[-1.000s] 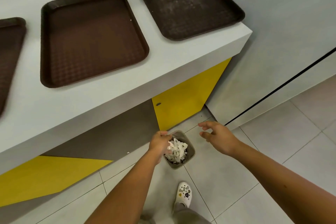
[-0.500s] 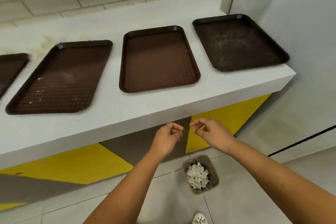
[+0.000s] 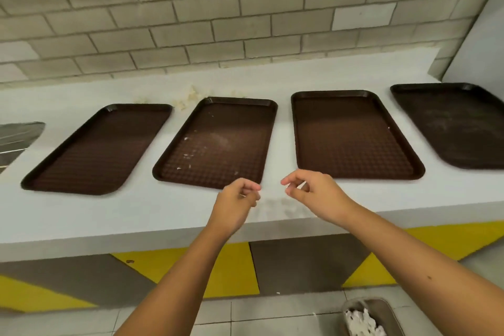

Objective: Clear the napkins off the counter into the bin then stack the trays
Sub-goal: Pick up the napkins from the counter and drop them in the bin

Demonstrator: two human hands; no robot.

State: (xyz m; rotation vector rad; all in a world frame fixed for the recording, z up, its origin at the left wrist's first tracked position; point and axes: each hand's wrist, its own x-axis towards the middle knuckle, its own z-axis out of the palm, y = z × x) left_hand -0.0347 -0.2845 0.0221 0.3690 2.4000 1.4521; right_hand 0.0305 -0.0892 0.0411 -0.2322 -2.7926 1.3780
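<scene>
Napkin part looks done, as far as I can judge: no napkin shows on the counter [image 3: 81, 215], and crumpled white napkins [image 3: 361, 322] lie in the bin [image 3: 386, 308], bottom right. Only small white bits [image 3: 186, 155] are on the 2nd tray [image 3: 218, 144], and some pale crumbs [image 3: 191, 95] lie on the counter behind it, near the wall [image 3: 245, 8]. Whether these count as napkin I cannot say.

Stacking is not begun. Four brown trays lie flat in a row, each apart from its neighbour: far-left tray [image 3: 98, 150], 2nd tray, 3rd tray [image 3: 351, 136], right tray [image 3: 458, 125].

The left hand [image 3: 237, 204] and right hand [image 3: 311, 194] hover over the front of the counter, approx. between the 2nd and 3rd tray, near each other but not touching. Both have the fingers loosely curled, thumb close to the fingertips, with nothing visible in them. They touch no tray.

Hard to see: the right tray and the bin are cut by the frame edge, so how full the bin is I cannot tell. At the left edge is a grey metallic thing [image 3: 19, 139], also cut off, not clear what. The counter goes on to the left out of view, so napkins there can't be excluded
</scene>
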